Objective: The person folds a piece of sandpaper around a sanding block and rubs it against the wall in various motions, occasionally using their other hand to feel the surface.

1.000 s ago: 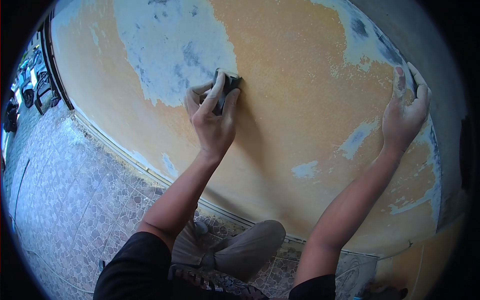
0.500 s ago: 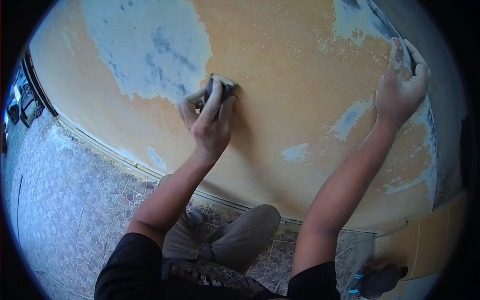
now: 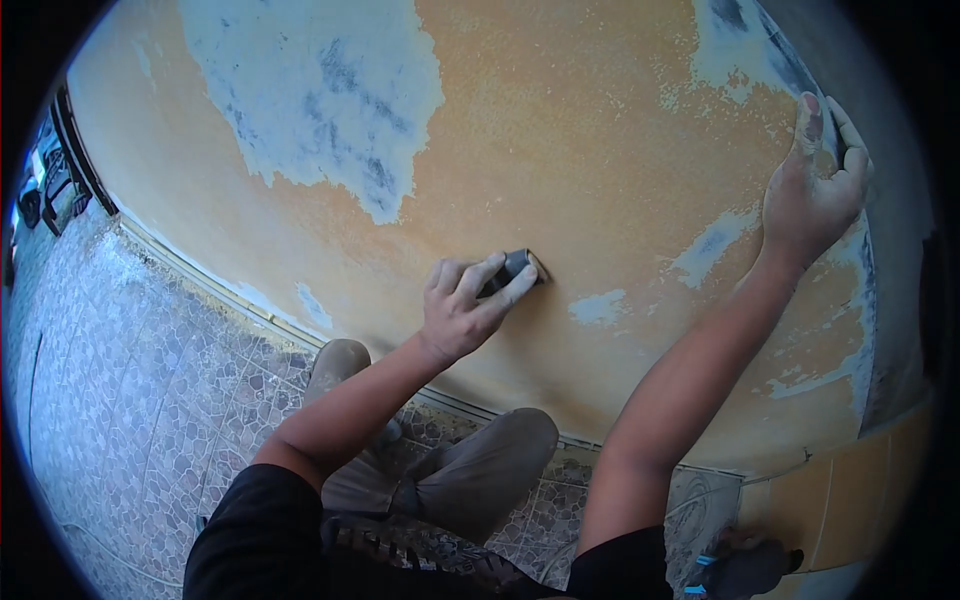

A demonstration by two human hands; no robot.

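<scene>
My left hand (image 3: 465, 315) is closed around a small dark sanding block (image 3: 512, 272), whose pale worn face lies against the wall. The tan wall (image 3: 560, 180) has patches sanded or scraped down to pale blue-white. A large pale patch (image 3: 320, 95) spreads above my left hand, and a smaller one (image 3: 598, 307) lies to its right. At the wall's right edge (image 3: 828, 130), my right hand (image 3: 815, 200) grips the border, thumb on the front face and fingers curled round the side. Some of those fingertips are hidden.
Below the wall runs a pale baseboard strip (image 3: 250, 312) along a dusty patterned tile floor (image 3: 160, 400). My bent knees (image 3: 500, 450) are close to the wall. A dark rounded item with light blue parts (image 3: 745, 570) lies at bottom right, near orange tiles (image 3: 860, 490). Dark objects (image 3: 60, 185) stand far left.
My left hand has slid the sanding block down and to the right across the wall, away from the large pale patch. My right hand keeps its hold on the edge.
</scene>
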